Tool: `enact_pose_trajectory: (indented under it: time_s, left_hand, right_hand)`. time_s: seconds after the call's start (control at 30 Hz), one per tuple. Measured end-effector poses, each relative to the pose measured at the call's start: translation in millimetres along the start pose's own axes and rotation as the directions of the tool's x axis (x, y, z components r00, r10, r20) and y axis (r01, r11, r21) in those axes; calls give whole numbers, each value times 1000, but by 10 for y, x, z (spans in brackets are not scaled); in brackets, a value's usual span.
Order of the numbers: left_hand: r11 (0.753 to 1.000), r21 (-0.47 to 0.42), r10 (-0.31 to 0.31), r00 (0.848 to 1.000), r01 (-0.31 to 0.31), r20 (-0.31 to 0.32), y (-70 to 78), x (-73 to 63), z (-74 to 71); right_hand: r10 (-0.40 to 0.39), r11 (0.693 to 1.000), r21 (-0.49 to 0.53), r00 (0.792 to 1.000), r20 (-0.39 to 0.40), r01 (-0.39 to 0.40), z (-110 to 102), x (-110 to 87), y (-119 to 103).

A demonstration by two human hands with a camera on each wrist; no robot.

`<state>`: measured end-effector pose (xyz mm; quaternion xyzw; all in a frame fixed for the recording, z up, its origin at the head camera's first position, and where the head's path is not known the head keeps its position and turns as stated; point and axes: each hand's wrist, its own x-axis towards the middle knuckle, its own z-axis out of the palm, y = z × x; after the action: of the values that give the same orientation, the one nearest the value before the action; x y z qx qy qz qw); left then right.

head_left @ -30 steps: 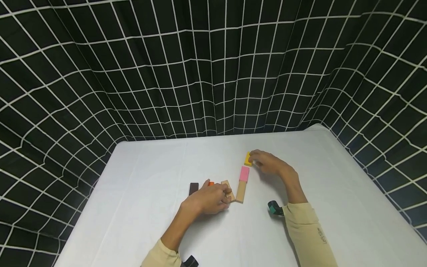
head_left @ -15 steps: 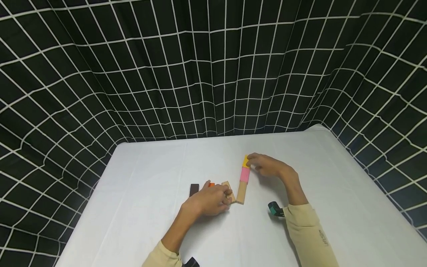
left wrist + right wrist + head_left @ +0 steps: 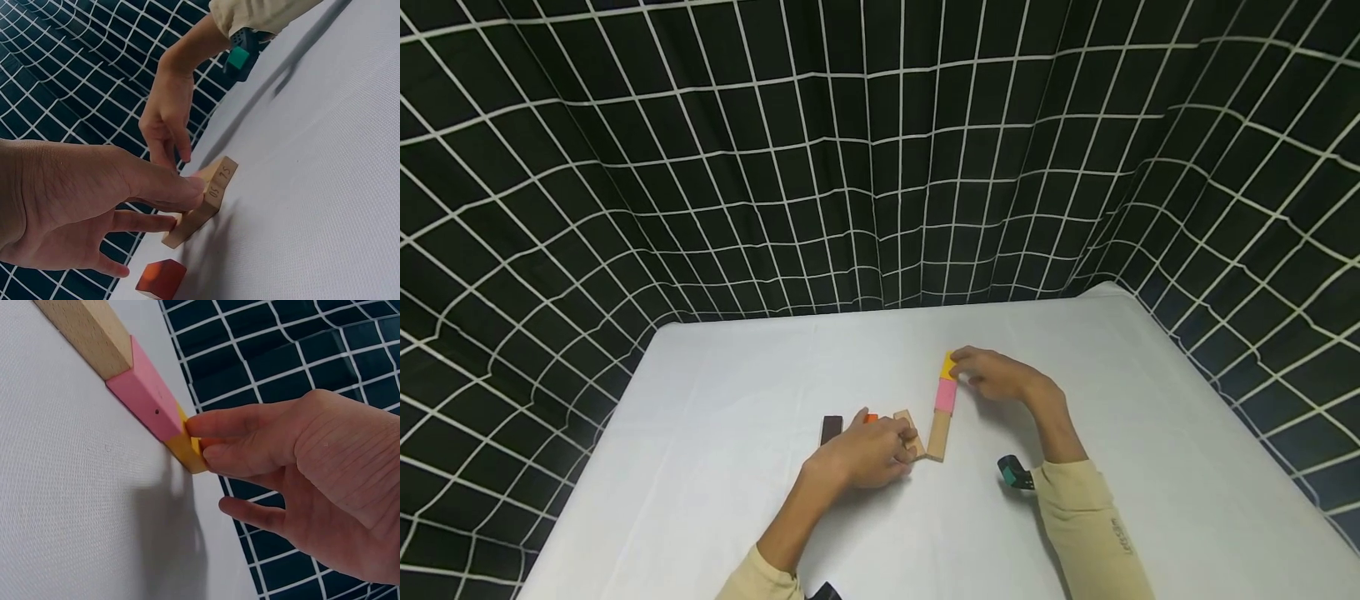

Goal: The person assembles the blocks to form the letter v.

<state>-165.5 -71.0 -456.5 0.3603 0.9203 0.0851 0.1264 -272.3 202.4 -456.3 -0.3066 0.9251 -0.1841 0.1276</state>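
Observation:
My right hand [image 3: 996, 373] pinches a small yellow block [image 3: 185, 452] between thumb and fingers at the far end of a row. The yellow block stands end to end with a pink block [image 3: 946, 397], which in turn meets a plain wooden block [image 3: 937, 435]. My left hand [image 3: 867, 454] holds a second wooden block [image 3: 194, 220], thumb on its near end and a fingertip at the far one. This block lies slanted, its near end at the row's near end, forming a narrow V. The left hand partly covers it in the head view.
An orange block [image 3: 161, 279] and a dark brown block [image 3: 831, 429] lie left of the slanted block, partly behind my left hand. A white cloth [image 3: 737, 383] covers the table. Dark curtains with a white grid [image 3: 880, 167] stand around its back and sides.
My right hand has drawn the yellow block nearer and slightly left, closing the gap to the pink block. The left hand and its wooden block have stayed in place.

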Motion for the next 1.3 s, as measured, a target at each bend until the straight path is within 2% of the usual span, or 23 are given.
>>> enact_pose_trajectory:
  time_s: [0.17, 0.37, 0.6, 0.97, 1.3]
  left_hand:
    - [1000, 26, 1, 1000, -1, 5, -10, -19, 24]
    - [999, 48, 16, 1000, -16, 7, -19, 10, -14]
    - [998, 55, -3, 1000, 2, 23, -45, -15, -14]
    - [999, 44, 12, 1000, -13, 22, -20, 33, -45]
    - [1000, 17, 11, 999, -11, 32, -27, 4, -45]
  right_hand:
    - [-23, 1000, 1, 1000, -4, 23, 26, -9, -11]
    - [-46, 999, 5, 999, -18, 46, -13, -39, -4]
    - [-52, 999, -1, 999, 0, 52, 2, 15, -45]
    - [-69, 997, 31, 996, -60, 71, -15, 7, -35]
    - [-69, 998, 5, 997, -17, 69, 17, 6, -37]
